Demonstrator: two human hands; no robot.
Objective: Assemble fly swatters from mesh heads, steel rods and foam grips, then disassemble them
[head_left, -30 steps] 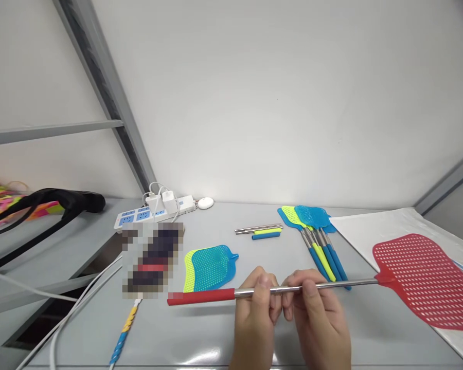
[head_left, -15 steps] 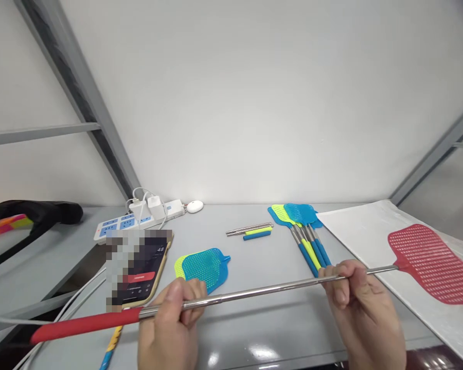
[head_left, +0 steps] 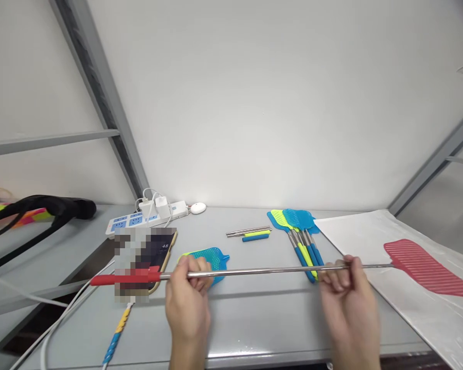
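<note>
A red fly swatter (head_left: 262,271) with an extended metal rod lies nearly level across both hands. My left hand (head_left: 190,290) is closed round the rod, just right of the red grip. Nearer the perforated red head, my right hand (head_left: 347,293) pinches the rod between thumb and fingers. Behind my left hand rest loose blue and yellow-green swatter heads (head_left: 212,258), partly hidden. Past the rod, toward my right hand, lies a bunch of blue and yellow-green fly swatters (head_left: 299,231) with their rods pushed in.
Loose metal rods (head_left: 247,232) and blue and yellow grip sleeves (head_left: 255,238) lie mid-table. A phone (head_left: 164,257), a power strip (head_left: 129,222) with plugs, and a white mouse-shaped object (head_left: 198,208) are at left. A white sheet (head_left: 370,231) covers the right side. Cables run down the left.
The swatter has risen at its grip end and now lies closer to level. Both hands still hold the rod. The whole view has shifted slightly.
</note>
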